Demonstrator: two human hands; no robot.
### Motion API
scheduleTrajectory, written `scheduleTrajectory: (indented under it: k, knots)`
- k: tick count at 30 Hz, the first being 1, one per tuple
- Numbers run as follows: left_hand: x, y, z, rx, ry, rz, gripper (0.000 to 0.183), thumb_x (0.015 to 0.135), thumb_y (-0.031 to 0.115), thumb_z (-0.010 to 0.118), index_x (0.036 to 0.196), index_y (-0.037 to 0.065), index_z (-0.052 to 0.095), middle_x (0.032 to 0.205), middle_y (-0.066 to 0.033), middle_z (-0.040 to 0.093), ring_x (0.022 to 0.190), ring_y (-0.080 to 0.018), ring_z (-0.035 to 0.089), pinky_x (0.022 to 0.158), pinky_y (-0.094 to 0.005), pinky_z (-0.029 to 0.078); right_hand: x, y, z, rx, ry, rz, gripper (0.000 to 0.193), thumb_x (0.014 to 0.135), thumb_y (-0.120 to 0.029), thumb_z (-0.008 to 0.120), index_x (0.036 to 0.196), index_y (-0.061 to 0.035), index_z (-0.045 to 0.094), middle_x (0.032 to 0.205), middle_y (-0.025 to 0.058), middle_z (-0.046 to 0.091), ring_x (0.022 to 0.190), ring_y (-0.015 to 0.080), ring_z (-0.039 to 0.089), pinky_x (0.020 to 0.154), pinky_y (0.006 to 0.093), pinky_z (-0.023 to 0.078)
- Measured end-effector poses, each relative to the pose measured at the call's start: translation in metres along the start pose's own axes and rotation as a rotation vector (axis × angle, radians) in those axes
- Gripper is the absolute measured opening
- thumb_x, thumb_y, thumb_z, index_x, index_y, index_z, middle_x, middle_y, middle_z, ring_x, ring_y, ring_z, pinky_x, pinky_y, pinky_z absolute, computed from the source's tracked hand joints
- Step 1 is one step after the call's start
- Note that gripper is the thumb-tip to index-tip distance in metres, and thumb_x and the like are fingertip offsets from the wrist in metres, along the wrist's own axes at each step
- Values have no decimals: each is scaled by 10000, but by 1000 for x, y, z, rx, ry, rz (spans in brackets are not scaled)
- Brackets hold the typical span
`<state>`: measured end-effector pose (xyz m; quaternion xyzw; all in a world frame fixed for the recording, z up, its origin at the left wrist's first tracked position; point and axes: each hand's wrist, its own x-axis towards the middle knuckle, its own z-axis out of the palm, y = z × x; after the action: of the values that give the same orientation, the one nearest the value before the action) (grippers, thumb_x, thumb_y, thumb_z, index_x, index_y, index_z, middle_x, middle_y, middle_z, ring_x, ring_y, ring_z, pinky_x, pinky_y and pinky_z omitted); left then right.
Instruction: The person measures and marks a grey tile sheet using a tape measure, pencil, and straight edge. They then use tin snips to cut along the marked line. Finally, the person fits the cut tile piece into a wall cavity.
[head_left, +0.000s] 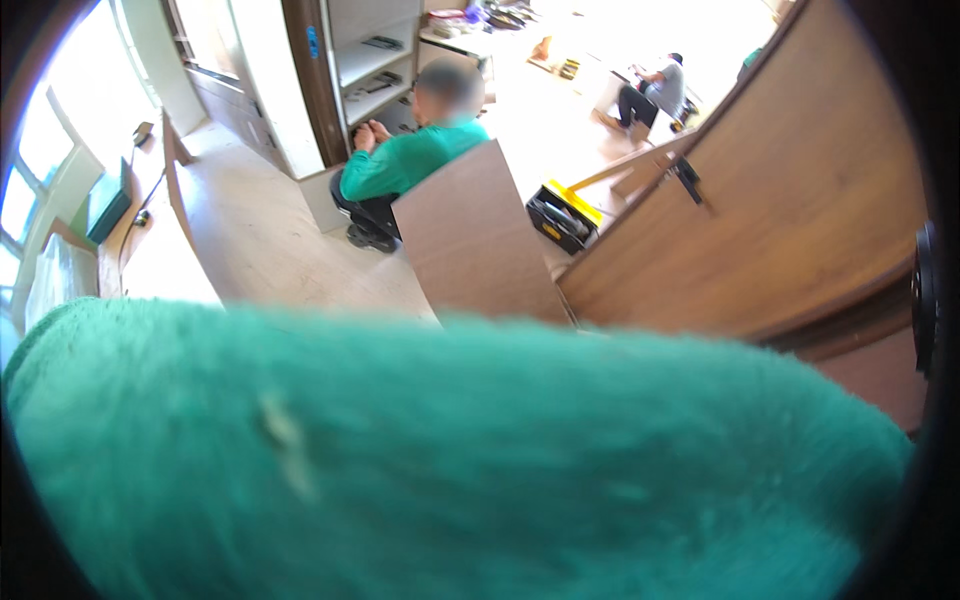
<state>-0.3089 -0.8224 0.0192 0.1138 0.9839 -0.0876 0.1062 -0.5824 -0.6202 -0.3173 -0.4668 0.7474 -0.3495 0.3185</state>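
Note:
A green fuzzy sleeve (480,450), very close and blurred, stretches across the whole lower half of the head view. It looks like my own arm, raised in front of the camera; I cannot tell which arm it is. Neither my left hand nor my right hand shows. Beyond the sleeve stands a flat brown board (480,240). To the right of it is a large wooden panel (790,190) like a door, with a black handle (687,180). Whatever lies below the sleeve is hidden.
A person in a green top (425,155) crouches at an open cabinet (375,65), hands at its edge. Another person (655,90) sits farther back. A black and yellow toolbox (562,217) stands on the floor. At left, a bench (150,220) holds a dark green case (109,200).

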Motion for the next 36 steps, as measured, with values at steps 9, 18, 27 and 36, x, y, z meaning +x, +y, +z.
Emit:
scheduleTrajectory:
  k: [9, 18, 27, 36]
  knots:
    - [-19, -35, 4, -29, -39, -54, 204, 888, 246, 690, 997, 79, 735, 890, -136, 709, 897, -335, 701, 916, -507, 529, 35, -3, 63, 58, -131, 58, 466, 937, -337, 795, 1181, 52, 716, 989, 235, 753, 915, 228, 698, 833, 376, 545]
    - [-101, -100, 43, -95, -23, -49, 201, 872, 260, 710, 943, 73, 734, 848, -126, 698, 877, -328, 694, 955, -525, 505, 123, -109, 115, -226, -253, -265, 315, 919, -240, 768, 1102, 15, 736, 866, 261, 698, 810, 381, 714, 721, 439, 547]
    - [-191, -197, 91, -110, -2, -89, 210, 857, 275, 730, 888, 67, 733, 806, -115, 688, 856, -321, 688, 995, -543, 481, 225, -196, 201, -335, -395, -301, 288, 912, -230, 754, 1108, -20, 749, 889, 249, 708, 838, 415, 705, 736, 473, 550]
    - [-225, -269, 103, -129, -22, -281, 229, 841, 290, 750, 833, 61, 732, 764, -105, 677, 836, -315, 681, 1034, -560, 457, 334, -266, 248, -482, -557, -214, 279, 929, -229, 709, 1148, -60, 745, 906, 234, 721, 882, 414, 714, 779, 500, 558]
